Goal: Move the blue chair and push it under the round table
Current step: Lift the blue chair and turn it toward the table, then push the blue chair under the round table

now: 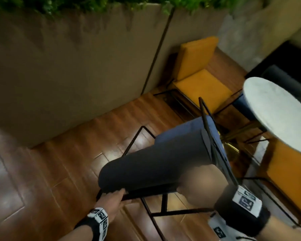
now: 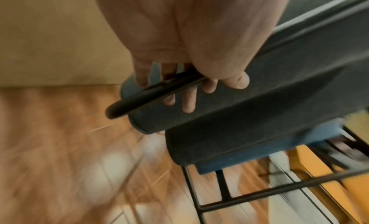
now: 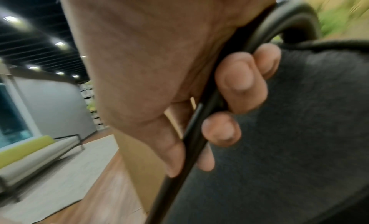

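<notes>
While my left hand (image 1: 112,199) and right hand (image 3: 179,78) both curl around the black frame (image 2: 151,91) of the blue chair (image 1: 163,159), low centre, I should steer its seat squarely toward the round table (image 1: 276,115) at right, avoiding the yellow chair (image 1: 198,70).

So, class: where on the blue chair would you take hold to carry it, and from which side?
Grip the black metal frame tube at the top of the backrest, from behind. The left hand and right hand each wrap round it.
</notes>
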Demonstrator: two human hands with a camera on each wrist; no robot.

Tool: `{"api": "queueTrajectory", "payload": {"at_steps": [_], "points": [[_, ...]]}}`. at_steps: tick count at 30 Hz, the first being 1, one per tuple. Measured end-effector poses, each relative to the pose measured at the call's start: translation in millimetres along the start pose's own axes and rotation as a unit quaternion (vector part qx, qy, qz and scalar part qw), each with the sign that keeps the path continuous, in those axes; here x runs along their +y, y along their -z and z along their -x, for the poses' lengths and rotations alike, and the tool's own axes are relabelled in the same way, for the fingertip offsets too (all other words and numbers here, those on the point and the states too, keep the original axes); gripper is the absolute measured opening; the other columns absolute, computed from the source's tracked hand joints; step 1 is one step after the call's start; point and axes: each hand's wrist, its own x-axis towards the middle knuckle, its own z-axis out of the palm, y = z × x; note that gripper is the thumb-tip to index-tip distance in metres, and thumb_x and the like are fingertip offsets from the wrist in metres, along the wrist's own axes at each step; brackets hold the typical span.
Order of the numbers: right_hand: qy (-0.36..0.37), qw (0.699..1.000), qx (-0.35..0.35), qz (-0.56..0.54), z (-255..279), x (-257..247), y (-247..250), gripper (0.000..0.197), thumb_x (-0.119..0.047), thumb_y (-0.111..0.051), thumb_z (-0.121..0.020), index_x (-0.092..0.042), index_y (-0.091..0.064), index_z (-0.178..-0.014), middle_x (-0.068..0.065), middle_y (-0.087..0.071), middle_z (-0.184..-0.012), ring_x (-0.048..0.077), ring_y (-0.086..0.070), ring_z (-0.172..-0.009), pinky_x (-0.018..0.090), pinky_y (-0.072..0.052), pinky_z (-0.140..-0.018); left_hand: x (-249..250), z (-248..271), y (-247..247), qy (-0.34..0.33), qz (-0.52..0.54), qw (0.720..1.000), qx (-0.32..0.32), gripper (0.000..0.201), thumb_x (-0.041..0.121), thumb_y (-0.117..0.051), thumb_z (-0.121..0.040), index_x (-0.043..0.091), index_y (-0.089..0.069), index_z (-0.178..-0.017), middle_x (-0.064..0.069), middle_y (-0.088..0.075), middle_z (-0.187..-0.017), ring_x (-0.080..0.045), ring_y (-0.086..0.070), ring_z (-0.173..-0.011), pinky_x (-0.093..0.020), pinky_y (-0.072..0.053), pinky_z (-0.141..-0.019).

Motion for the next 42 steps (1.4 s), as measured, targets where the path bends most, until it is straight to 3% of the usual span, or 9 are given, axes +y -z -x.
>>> {"api": "queueTrajectory", "payload": {"at_steps": [4, 7, 9, 12, 19, 26, 33, 36, 42], "points": [[-0.08, 0.993, 0.065, -0.051, 59.9, 53.5, -66.8, 0.066, -0.086, -0.036, -0.098, -0.029, -0.071, -0.095, 0.001, -0.079, -0.083, 0.022, -0.079, -0.083, 0.031, -0.029, -0.049, 52.7, -20.1, 7.6, -0.075, -0.061, 0.995, -0.005, 0.016, 0.047, -0.045, -0.094, 0.039, -0.044, -0.108, 0.006, -0.063, -0.116, -0.018, -0.059, -0.105, -0.041, -0.049, -0.092], [-0.141, 0.975, 0.128, -0.11, 89.9, 84.4, -129.1, 0.077, -0.092, -0.007, -0.092, -0.032, -0.038, -0.057, -0.002, -0.035, -0.036, 0.017, -0.063, -0.036, 0.023, -0.011, -0.041, 94.2, -37.0, 29.5, -0.143, -0.109, 0.983, -0.035, 0.022, 0.057, -0.045, -0.094, 0.038, -0.048, -0.105, 0.009, -0.061, -0.107, -0.015, -0.058, -0.099, -0.038, -0.048, -0.087], [-0.178, 0.966, 0.136, -0.132, 109.9, 95.1, -169.0, 0.082, -0.098, 0.001, -0.082, -0.028, -0.037, -0.061, -0.003, -0.018, -0.042, 0.02, -0.069, -0.047, 0.027, -0.008, -0.041, 127.4, -45.9, 40.8, -0.173, -0.13, 0.975, -0.042, 0.048, 0.081, -0.033, -0.084, 0.037, -0.049, -0.096, 0.015, -0.056, -0.093, -0.013, -0.057, -0.09, -0.038, -0.047, -0.08], [-0.237, 0.944, 0.091, -0.209, 139.4, 106.3, -227.2, 0.096, -0.101, 0.006, -0.058, -0.026, -0.05, -0.08, -0.003, -0.037, -0.057, 0.026, -0.076, -0.09, 0.037, -0.035, -0.054, 178.9, -55.2, 36.2, -0.202, -0.203, 0.957, -0.041, 0.067, 0.092, -0.016, -0.072, 0.035, -0.047, -0.09, 0.015, -0.056, -0.088, -0.017, -0.06, -0.094, -0.038, -0.042, -0.078], [-0.308, 0.862, -0.035, -0.4, 188.8, 121.9, -350.2, 0.065, -0.096, -0.047, -0.085, -0.034, -0.051, -0.063, -0.007, -0.061, -0.081, 0.017, -0.055, -0.075, 0.027, -0.039, -0.056, 279.3, -60.4, -35.3, -0.205, -0.338, 0.915, -0.079, 0.078, 0.085, -0.017, -0.077, 0.025, -0.053, -0.111, -0.002, -0.064, -0.112, -0.028, -0.056, -0.11, -0.047, -0.039, -0.094], [-0.292, 0.774, -0.07, -0.558, 166.4, 112.7, -479.2, 0.097, -0.12, -0.025, -0.028, -0.042, -0.06, -0.073, 0.001, -0.071, -0.117, 0.027, -0.065, -0.11, 0.039, -0.055, -0.093, 300.2, -93.5, -109.5, -0.146, -0.416, 0.893, -0.087, 0.063, 0.072, -0.028, -0.088, 0.026, -0.048, -0.126, -0.001, -0.047, -0.142, -0.027, -0.037, -0.134, -0.052, -0.03, -0.106], [-0.314, 0.751, -0.078, -0.576, 151.1, 110.4, -496.8, 0.107, -0.118, -0.019, -0.044, -0.038, -0.06, -0.102, 0.002, -0.067, -0.124, 0.033, -0.061, -0.128, 0.041, -0.051, -0.099, 302.7, -112.3, -139.3, -0.11, -0.428, 0.891, -0.108, 0.062, 0.067, -0.028, -0.093, 0.025, -0.04, -0.137, -0.004, -0.046, -0.144, -0.028, -0.036, -0.136, -0.056, -0.026, -0.111], [-0.341, 0.738, -0.091, -0.575, 143.0, 105.4, -487.2, 0.062, -0.082, -0.051, -0.094, -0.032, -0.065, -0.128, 0.005, -0.069, -0.137, 0.031, -0.063, -0.131, 0.04, -0.05, -0.1, 299.3, -120.5, -150.3, -0.062, -0.413, 0.901, -0.119, 0.06, 0.063, -0.032, -0.094, 0.027, -0.034, -0.142, -0.002, -0.04, -0.15, -0.027, -0.029, -0.141, -0.061, -0.017, -0.115], [-0.337, 0.775, -0.075, -0.529, 143.4, 85.5, -500.9, 0.052, -0.037, -0.059, -0.105, -0.023, -0.05, -0.155, 0.007, -0.055, -0.159, 0.03, -0.051, -0.146, 0.041, -0.042, -0.122, 293.9, -125.3, -154.3, -0.048, -0.422, 0.896, -0.126, 0.054, 0.06, -0.031, -0.096, 0.027, -0.04, -0.137, -0.001, -0.041, -0.147, -0.027, -0.033, -0.138, -0.063, -0.016, -0.113]]}}
